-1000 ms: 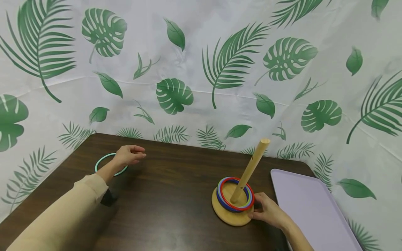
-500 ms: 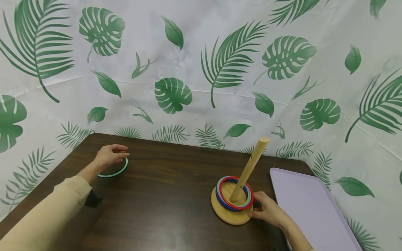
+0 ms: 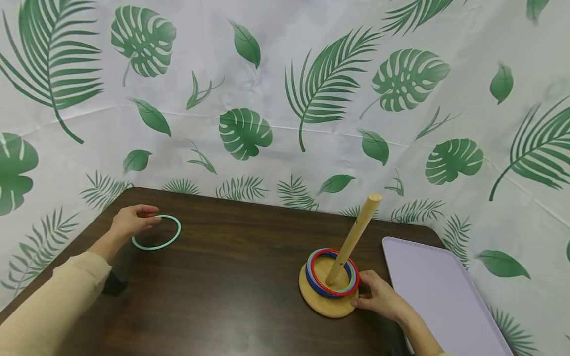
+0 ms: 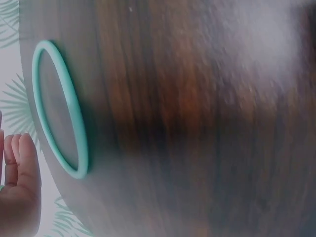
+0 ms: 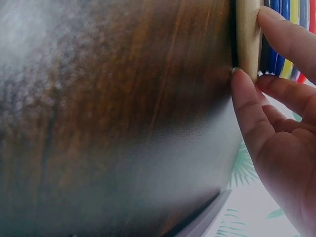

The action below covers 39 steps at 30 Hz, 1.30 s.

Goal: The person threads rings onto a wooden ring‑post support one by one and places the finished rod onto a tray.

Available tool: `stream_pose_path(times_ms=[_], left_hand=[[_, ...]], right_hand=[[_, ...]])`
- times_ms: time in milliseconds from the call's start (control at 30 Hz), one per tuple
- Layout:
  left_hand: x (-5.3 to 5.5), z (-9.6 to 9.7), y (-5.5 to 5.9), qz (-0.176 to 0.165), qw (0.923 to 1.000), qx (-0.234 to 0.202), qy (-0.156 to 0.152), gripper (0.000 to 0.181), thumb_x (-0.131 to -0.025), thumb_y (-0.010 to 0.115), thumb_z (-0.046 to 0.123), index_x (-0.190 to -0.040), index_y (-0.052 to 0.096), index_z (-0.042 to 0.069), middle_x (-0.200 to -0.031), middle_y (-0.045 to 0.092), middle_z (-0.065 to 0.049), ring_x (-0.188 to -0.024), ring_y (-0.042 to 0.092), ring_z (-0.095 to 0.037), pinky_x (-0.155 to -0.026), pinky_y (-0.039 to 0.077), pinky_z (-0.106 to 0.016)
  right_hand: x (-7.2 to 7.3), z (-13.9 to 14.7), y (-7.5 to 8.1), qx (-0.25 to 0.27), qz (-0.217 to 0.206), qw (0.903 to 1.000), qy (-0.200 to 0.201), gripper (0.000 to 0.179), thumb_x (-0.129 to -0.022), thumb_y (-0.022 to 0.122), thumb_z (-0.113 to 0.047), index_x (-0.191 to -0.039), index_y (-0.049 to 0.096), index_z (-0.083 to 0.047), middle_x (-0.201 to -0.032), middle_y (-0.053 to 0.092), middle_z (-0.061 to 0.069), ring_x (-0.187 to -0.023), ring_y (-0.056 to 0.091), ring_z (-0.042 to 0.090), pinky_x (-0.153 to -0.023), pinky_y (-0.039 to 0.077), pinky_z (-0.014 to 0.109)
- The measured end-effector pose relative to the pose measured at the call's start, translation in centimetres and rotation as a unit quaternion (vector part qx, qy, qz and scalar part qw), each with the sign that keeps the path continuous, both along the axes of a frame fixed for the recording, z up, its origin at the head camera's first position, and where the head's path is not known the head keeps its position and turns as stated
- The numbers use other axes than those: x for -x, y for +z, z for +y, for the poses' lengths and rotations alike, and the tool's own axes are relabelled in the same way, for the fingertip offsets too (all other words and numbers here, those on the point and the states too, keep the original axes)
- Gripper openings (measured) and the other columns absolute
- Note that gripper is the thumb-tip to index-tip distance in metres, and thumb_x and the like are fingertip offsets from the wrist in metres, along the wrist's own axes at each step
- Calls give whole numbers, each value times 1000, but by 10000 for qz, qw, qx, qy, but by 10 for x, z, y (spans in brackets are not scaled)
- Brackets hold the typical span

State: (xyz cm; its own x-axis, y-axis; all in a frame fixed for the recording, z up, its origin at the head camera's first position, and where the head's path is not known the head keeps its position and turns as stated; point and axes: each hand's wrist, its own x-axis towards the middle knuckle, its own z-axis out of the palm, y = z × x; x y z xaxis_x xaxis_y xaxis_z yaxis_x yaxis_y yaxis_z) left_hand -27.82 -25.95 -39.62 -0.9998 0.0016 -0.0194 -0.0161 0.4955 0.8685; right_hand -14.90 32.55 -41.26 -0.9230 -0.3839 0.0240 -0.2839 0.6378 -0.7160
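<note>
A teal ring (image 3: 156, 248) lies flat on the table at the far left. My left hand (image 3: 129, 221) is over its left side, fingers loosely bent and holding nothing; the left wrist view shows the fingers apart from the ring (image 4: 74, 111). To the right, a wooden ring stand has a round base (image 3: 327, 305) and a leaning-looking post (image 3: 356, 237). Several rings, with red on top and blue below, lie around the post's foot. My right hand (image 3: 382, 298) pinches the edge of the base (image 5: 248, 39) between thumb and fingers.
A lilac tray (image 3: 438, 296) lies on the right of the dark wooden table (image 3: 240, 277), close beside my right hand. A leaf-print cloth (image 3: 267, 99) hangs behind the table's far edge.
My left hand has moved left across the teal ring, uncovering more of it. The ring stays where it lay. My right hand keeps its grip on the stand's base.
</note>
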Motion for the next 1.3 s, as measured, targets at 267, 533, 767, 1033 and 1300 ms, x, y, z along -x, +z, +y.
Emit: stream_pose_path(times_ms=[267, 533, 767, 1033, 1300], left_hand=[[-2, -15, -4, 236, 9981, 528, 202, 48, -86, 68, 13, -120, 51, -16, -97, 67, -18, -66, 56, 5, -61, 53, -16], [-4, -23, -9, 436, 9873, 1427, 549, 42, -86, 66, 18, -115, 57, -11, -110, 61, -30, -95, 56, -40, -64, 45, -24], [-7, -28, -13, 465, 9833, 1675, 539, 41, -84, 67, 14, -113, 56, -13, -109, 60, -33, -100, 51, -48, -77, 43, -49], [-12, -32, -17, 313, 9822, 1788, 485, 41, -82, 66, 11, -111, 55, -15, -108, 59, -35, -101, 46, -52, -83, 35, -58], [-12, -33, -20, 230, 9804, 1905, 456, 39, -82, 66, 10, -109, 55, -15, -102, 62, -32, -102, 44, -54, -87, 29, -61]], right_hand=[[0, 0, 0, -45, -35, 10000, -12, 50, -74, 79, -10, -116, 58, 8, -113, 49, 24, -106, 50, 41, -77, 57, 32], [0, 0, 0, -86, 4, 9999, -77, 51, -74, 79, -10, -117, 57, 8, -112, 49, 23, -106, 50, 39, -77, 57, 32], [0, 0, 1, -152, 54, 9999, -26, 50, -74, 79, -11, -116, 58, 6, -113, 49, 23, -104, 51, 32, -77, 57, 32], [1, 0, 0, -153, 90, 9998, -23, 50, -75, 79, -12, -116, 58, 6, -112, 50, 22, -105, 50, 33, -77, 57, 32], [1, 1, 0, -173, 102, 9998, -9, 48, -75, 79, -12, -114, 59, 5, -112, 50, 22, -105, 50, 36, -76, 57, 29]])
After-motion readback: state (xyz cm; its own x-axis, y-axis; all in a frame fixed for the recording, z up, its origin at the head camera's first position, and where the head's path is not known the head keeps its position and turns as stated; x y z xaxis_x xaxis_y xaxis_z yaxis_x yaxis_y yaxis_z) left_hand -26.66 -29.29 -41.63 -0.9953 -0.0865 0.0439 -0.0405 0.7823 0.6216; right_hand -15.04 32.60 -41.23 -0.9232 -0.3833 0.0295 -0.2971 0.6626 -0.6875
